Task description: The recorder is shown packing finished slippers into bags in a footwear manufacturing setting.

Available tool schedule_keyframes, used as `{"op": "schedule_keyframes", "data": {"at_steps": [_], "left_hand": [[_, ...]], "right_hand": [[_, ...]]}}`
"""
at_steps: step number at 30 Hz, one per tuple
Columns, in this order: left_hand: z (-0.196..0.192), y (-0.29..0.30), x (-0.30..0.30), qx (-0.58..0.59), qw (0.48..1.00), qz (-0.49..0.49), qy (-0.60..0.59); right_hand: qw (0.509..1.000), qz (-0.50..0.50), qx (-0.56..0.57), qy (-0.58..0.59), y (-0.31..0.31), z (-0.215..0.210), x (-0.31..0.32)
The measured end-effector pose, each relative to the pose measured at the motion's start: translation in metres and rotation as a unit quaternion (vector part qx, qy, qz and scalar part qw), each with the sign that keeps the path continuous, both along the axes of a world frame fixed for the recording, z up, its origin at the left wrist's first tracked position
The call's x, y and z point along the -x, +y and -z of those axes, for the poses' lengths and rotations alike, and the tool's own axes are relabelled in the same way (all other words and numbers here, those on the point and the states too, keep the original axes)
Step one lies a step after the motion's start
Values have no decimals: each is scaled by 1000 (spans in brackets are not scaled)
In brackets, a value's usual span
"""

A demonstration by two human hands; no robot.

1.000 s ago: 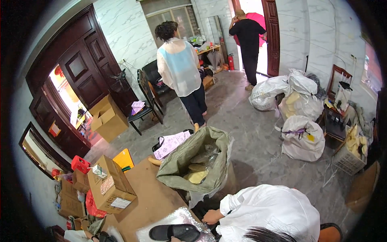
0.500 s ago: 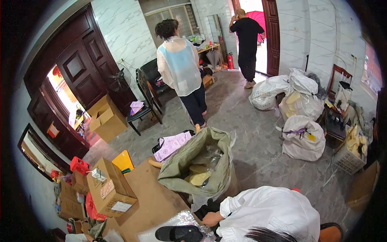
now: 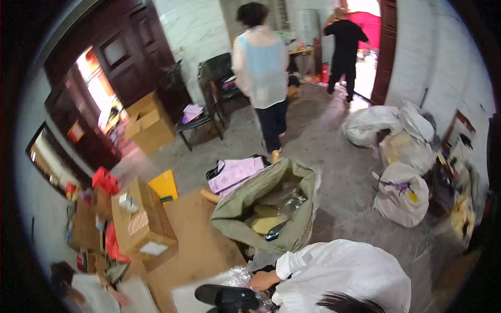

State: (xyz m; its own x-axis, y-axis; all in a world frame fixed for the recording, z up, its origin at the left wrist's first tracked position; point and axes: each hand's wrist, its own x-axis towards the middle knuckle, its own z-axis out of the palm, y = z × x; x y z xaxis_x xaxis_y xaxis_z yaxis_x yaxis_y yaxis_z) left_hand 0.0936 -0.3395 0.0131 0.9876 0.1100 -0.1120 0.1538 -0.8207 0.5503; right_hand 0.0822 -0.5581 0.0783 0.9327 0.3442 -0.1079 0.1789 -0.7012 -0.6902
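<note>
A pair of black shoes sits on clear plastic wrap at the lower edge. A sliver of what look like fingertips shows at the frame's edge below the shoes. I take it for my right hand, but its grip is hidden. My left hand is out of sight. Beside the shoes, a co-worker in a white top bends over the table, one hand at the plastic. An open olive sack behind them holds yellowish pieces, clear bags and a dark item.
A carton with small packs stands on the brown table. At lower left is another person's hand. Stuffed white sacks lie on the floor at right. A person in a sheer top stands ahead; another is by the doorway.
The view has swung and blurred, so the room sits farther right. A second shoe now shows at the lower edge. The person in black is nearer the doorway. More of the person at lower left shows.
</note>
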Motion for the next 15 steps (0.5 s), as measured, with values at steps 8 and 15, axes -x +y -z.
{"op": "schedule_keyframes", "data": {"at_steps": [8, 15], "left_hand": [[42, 53, 72, 147, 980, -105, -84], [-10, 24, 72, -94, 992, -44, 69]], "right_hand": [[990, -116, 26, 75, 32, -27, -64], [971, -233, -31, -33, 90, 14, -112]]}}
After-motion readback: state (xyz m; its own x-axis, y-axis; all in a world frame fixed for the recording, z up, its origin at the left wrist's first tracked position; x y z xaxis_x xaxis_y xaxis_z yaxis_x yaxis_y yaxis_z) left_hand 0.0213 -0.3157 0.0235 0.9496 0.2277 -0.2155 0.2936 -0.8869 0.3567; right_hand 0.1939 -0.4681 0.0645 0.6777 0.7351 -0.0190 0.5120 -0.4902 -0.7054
